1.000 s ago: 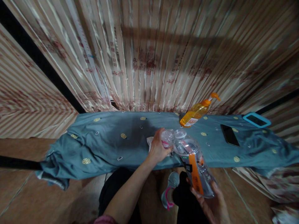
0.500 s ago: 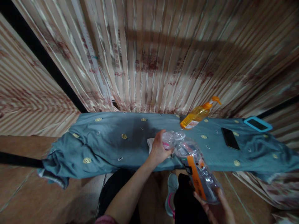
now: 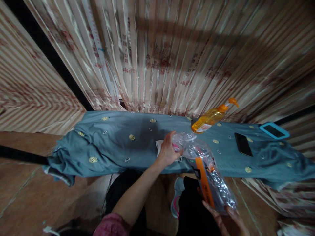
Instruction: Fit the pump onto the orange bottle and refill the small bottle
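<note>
My left hand (image 3: 167, 151) is closed around a small clear plastic bottle (image 3: 179, 139) with a pink mark on it. A large clear plastic bottle (image 3: 213, 178) with an orange and dark label lies tilted in my right hand (image 3: 230, 220), whose fingers and thumb grip its base. The big bottle's upper end slants up and away to the left, close beside the small bottle's neck; I cannot tell whether the two touch. Under my left hand a white cloth or tissue (image 3: 158, 145) rests on the teal cloth (image 3: 140, 147).
A pump bottle of yellow-orange liquid (image 3: 209, 120) stands just beyond the two bottles. Right of it lie a black phone (image 3: 243, 144) and a blue-framed device (image 3: 274, 130). Striped curtains (image 3: 157, 59) hang behind the cloth-covered surface. My knees and a shoe (image 3: 177, 196) show below.
The camera view has shifted slightly, with the bench a little higher in it. Both hands keep their hold, and the two bottles stay close together at nearly the same angle.
</note>
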The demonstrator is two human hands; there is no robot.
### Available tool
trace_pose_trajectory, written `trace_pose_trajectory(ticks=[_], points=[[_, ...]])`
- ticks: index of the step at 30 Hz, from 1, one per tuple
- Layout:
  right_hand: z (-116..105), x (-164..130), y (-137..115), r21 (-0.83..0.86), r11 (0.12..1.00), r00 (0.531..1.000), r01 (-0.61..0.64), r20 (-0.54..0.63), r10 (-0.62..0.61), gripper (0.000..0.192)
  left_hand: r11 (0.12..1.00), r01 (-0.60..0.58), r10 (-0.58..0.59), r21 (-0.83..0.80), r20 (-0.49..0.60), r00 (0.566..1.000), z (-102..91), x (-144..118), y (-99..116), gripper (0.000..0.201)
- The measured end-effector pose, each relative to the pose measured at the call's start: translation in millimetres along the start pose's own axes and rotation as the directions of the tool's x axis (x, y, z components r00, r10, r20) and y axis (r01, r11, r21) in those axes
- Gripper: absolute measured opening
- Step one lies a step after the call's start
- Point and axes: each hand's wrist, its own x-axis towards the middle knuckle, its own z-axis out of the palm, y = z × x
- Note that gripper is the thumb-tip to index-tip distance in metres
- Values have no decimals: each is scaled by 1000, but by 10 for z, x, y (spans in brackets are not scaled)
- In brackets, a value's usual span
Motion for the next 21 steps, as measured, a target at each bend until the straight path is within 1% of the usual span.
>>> trace_pose_trajectory(ticks=[2,4,7,9,12,16,20,21], points=[[-40,-16,-7,-10,1000,999,8,-40,-8,64,1000,3,-3,-6,-5,1000,7,0,-4,84],[-27,-56,-23,-64,997,995,53,-85,-59,68,1000,3,-3,-10,-5,1000,14,2,-7,84],[65,-143,-45,-158,980,983,119,-119,-139,64,1000,0,0,-7,1,1000,18,6,-2,85],[131,-192,-50,-167,976,979,137,-129,-159,60,1000,0,0,-3,4,1000,17,8,6,85],[180,-226,-37,-133,985,983,112,-132,-129,60,1000,-3,3,1,8,1000,13,9,19,83],[192,-239,-10,-78,995,990,60,-121,-70,70,1000,-11,11,10,14,1000,10,9,15,82],[256,-293,13,-97,992,993,83,-70,-90,62,1000,-17,17,16,10,1000,9,12,-12,82],[274,-311,20,-111,989,993,95,-58,-102,63,1000,-21,21,16,11,1000,9,14,-20,82]])
